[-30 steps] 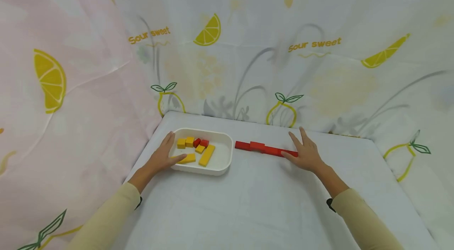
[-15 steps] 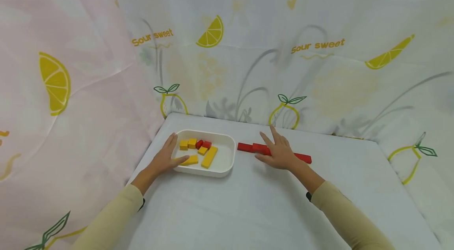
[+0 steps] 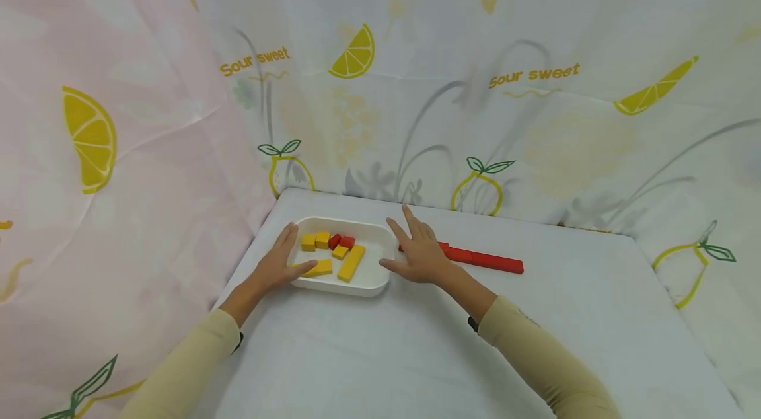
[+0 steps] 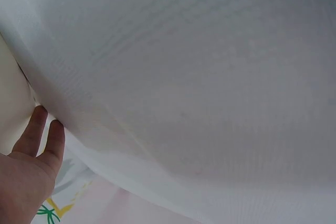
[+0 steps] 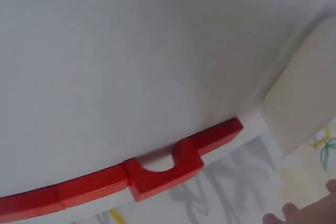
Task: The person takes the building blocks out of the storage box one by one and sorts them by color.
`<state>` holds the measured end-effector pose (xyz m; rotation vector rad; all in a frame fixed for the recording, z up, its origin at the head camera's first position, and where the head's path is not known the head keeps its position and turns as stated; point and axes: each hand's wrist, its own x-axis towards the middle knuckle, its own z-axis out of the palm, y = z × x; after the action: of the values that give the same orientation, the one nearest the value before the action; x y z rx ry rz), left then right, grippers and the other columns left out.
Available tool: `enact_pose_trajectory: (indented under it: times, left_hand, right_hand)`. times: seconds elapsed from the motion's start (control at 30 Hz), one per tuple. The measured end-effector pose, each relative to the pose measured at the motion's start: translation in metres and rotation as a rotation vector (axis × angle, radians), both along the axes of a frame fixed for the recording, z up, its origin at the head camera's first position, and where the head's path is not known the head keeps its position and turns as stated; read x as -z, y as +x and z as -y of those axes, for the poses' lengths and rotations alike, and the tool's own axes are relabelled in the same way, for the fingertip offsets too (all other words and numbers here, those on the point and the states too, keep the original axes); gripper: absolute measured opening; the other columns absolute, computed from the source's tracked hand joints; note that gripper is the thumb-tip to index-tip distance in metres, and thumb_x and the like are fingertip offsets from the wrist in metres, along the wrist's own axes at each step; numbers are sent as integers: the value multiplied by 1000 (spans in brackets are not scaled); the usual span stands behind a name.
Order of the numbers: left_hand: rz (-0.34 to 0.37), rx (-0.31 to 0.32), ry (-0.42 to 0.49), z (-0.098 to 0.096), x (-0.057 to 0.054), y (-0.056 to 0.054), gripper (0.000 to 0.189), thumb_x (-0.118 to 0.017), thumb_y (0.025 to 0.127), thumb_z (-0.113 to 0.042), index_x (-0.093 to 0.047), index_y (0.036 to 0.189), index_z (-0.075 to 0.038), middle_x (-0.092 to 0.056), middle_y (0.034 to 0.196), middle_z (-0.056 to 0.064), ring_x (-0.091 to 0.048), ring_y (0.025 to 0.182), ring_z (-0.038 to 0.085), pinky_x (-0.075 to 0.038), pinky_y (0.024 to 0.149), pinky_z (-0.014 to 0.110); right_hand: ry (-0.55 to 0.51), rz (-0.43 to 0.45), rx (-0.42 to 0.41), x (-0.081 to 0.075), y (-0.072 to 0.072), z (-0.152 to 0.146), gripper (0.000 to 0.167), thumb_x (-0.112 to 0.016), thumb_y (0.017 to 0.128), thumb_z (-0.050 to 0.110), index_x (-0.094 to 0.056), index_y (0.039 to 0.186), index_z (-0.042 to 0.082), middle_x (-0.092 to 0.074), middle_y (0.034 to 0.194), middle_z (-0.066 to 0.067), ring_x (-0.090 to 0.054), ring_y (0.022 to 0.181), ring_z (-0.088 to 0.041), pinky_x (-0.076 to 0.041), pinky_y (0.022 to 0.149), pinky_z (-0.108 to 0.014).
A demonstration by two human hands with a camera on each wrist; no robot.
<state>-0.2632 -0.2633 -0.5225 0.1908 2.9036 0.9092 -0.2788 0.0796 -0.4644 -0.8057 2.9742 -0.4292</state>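
A white tray (image 3: 345,289) holds several yellow blocks and two small red blocks (image 3: 347,242). At its left end rests my left hand (image 3: 270,269), fingers straight along the rim and thumb reaching over a long yellow block (image 3: 323,267). My right hand (image 3: 423,260) is at the tray's right end, fingers spread, thumb tip right at the rim. Behind and beyond that hand runs a row of red blocks (image 3: 490,260), partly hidden by it in the head view. The right wrist view shows a red block with a curved notch (image 5: 157,181) in this row.
The tray and row lie on a white-covered table (image 3: 380,353). A lemon-printed cloth (image 3: 404,108) rises behind the table's back edge, and a pinkish cloth (image 3: 154,221) closes off the left side.
My right hand has moved left along the red row, from its right end to the tray's right end, uncovering the right-hand red blocks. My left hand has stayed at the tray.
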Motion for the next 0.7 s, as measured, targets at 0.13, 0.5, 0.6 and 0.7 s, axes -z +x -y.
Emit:
enact_pose_trajectory:
  times: [0.13,0.5,0.6,0.7]
  left_hand:
    - [-8,1,7,-1,0,1,109,-67,86,-55,-5,159,-4,-1,166,20,-15,150,43,-22,117,63]
    - [-8,-1,0,1,-2,0,108,-67,86,-56,-6,159,-5,-2,166,19,-18,150,43,-25,116,64]
    - [-13,4,-2,1,-2,-1,108,-66,86,-57,-6,159,-4,-2,166,19,-17,150,43,-24,116,64]
    - [-22,6,3,1,1,0,108,-66,86,-57,-6,158,-3,-3,166,20,-17,150,44,-23,116,65]
  right_hand:
    - [15,-19,-40,6,-1,22,90,-57,88,66,-19,159,25,2,168,-11,-19,150,-32,-22,121,-56]
    - [-207,65,-135,21,-11,76,91,-72,82,57,-30,154,20,-26,161,-12,-34,144,-33,-35,115,-57]
    - [-247,86,-128,24,-14,89,87,-73,83,53,-34,152,17,-35,156,-10,-38,141,-30,-37,115,-52]
    - [-281,130,-92,28,-18,101,79,-72,86,48,-38,150,17,-41,153,-9,-41,139,-27,-39,115,-47]
